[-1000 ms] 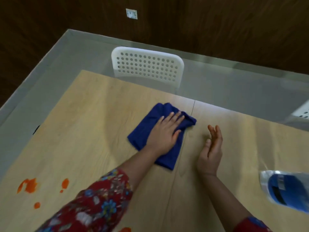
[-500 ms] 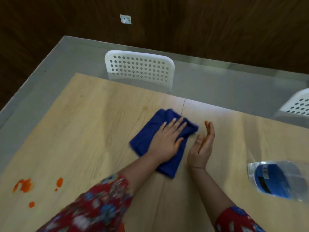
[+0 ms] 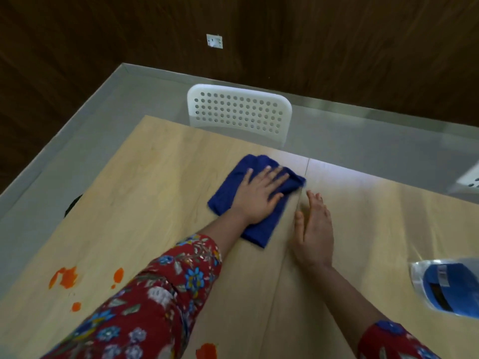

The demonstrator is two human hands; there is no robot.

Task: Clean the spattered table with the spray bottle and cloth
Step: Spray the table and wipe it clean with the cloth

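Note:
A folded blue cloth (image 3: 233,185) lies on the light wooden table (image 3: 145,182) near its far edge. My left hand (image 3: 259,196) presses flat on the cloth with straight, spread fingers. Just right of the cloth, my right hand (image 3: 315,229) lies flat on the bare wood, fingers together. The spray bottle (image 3: 448,286), clear with a blue label, lies at the right edge of the view, partly cut off. Orange spatters (image 3: 66,277) mark the table at the near left, with another orange spot (image 3: 207,351) at the bottom edge.
A white perforated chair (image 3: 238,112) stands behind the table's far edge. Another white chair (image 3: 469,180) shows at the right edge. Grey floor surrounds the table, with a dark wood wall behind. A dark object (image 3: 74,204) pokes out at the table's left edge.
My left hand has kept pressing the cloth, sliding it slightly. My right hand turned from standing on its edge to lying flat on the table beside the cloth.

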